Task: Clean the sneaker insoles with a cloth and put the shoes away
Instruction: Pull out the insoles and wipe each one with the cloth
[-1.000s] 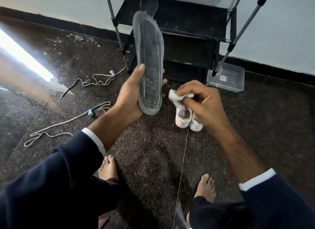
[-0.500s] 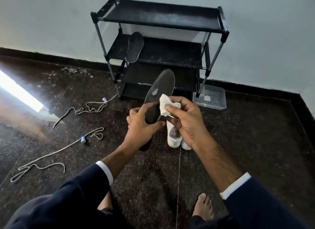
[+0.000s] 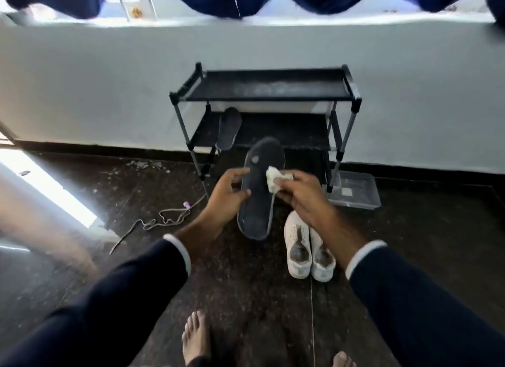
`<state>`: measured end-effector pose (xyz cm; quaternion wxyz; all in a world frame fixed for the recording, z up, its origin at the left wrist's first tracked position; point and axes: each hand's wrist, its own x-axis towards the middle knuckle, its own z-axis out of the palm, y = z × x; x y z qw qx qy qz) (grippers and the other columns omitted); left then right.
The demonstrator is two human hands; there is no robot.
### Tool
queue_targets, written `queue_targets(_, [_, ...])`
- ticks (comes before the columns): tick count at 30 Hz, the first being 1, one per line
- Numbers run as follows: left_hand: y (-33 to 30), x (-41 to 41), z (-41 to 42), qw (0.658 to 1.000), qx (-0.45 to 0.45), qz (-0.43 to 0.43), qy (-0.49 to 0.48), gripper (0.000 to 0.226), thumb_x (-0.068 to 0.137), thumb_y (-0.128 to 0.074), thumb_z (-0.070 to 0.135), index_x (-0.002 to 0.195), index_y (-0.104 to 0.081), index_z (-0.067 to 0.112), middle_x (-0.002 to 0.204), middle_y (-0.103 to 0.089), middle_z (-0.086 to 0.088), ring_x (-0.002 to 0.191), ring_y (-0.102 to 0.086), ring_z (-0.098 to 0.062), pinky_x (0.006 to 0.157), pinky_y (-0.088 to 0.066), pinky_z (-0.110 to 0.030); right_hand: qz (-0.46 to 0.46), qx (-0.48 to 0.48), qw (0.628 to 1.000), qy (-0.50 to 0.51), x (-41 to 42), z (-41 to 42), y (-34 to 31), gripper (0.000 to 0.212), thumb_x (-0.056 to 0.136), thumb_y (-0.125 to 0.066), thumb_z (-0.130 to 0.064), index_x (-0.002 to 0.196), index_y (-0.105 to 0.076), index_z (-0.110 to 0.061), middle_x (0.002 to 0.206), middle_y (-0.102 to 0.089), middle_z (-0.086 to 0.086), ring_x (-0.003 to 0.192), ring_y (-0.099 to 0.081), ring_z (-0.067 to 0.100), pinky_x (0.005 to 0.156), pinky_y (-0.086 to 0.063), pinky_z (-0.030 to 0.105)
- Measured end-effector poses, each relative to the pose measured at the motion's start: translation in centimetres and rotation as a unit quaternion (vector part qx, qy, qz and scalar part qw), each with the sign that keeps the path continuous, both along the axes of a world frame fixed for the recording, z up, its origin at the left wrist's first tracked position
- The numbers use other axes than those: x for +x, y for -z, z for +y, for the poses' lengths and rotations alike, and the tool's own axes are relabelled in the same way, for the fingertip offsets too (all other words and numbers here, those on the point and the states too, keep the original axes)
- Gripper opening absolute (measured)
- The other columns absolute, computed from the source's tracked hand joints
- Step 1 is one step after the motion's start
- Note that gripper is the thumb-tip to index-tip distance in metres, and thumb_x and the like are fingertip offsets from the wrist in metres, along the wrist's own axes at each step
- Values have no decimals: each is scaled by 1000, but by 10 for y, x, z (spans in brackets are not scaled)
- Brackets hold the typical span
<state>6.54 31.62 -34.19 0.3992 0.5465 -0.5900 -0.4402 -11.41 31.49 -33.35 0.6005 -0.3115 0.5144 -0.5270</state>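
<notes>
My left hand (image 3: pixel 228 195) holds the insole (image 3: pixel 259 191) by its edge; my right hand (image 3: pixel 296 193) pinches the cloth (image 3: pixel 274 178) — rubbing hard could knock the insole loose.

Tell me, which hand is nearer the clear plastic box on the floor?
Right. The right hand, pinching the white cloth, is beside the clear plastic box; the left hand is beyond the dark insole.

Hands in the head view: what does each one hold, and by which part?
The left hand grips the dark insole by its left edge, about midway along. The right hand pinches a bunched white cloth against the insole's right edge.
</notes>
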Motion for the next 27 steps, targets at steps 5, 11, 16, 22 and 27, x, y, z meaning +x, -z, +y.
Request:
queue_targets(5, [58, -12, -96, 1000, 3, -11, 4, 64, 89, -61, -15, 145, -42, 9, 138, -54, -9, 117, -61, -24, 93, -54, -35, 45, -18, 999, 18, -2, -119, 54, 17, 89, -65, 8, 89, -66, -9, 92, -69, 9, 85, -68, 19, 86, -59, 37])
queue_targets(11, [113, -7, -220, 998, -46, -31, -18, 52, 89, -60, -15, 135, -51, 8, 130, -60, -6, 112, -60, -12, 89, -53, -16, 63, -47, 997, 26, 3, -260, 107, 19, 86, -67, 9, 84, -65, -10, 90, -70, 9, 94, -69, 24, 92, -59, 41])
queue_targets(16, [101, 26, -265, 994, -63, -42, -75, 53, 89, -62, -10, 140, -53, 2, 135, -62, -20, 123, -61, -27, 102, -52, -31, 59, -74, 995, -11, 34, -317, 95, 18, 86, -69, 6, 84, -65, -11, 92, -71, 10, 92, -71, 23, 87, -61, 37])
queue_targets(22, [70, 71, -306, 987, -35, -55, -149, 62, 83, -44, -19, 122, -60, 27, 102, -70, 8, 83, -66, 12, 77, -58, -18, 76, -70, 993, -56, 102, -376, 69, 15, 84, -71, 7, 88, -61, -4, 94, -65, 13, 84, -71, 19, 75, -63, 33])
queue_targets(27, [71, 96, -338, 981, 37, -105, -158, 60, 81, -38, -13, 133, -61, 7, 113, -67, -9, 105, -68, -27, 84, -60, -39, 90, -52, 992, -66, 147, -410, 79, 15, 82, -74, 6, 80, -63, -5, 92, -67, 13, 80, -72, 21, 73, -64, 36])
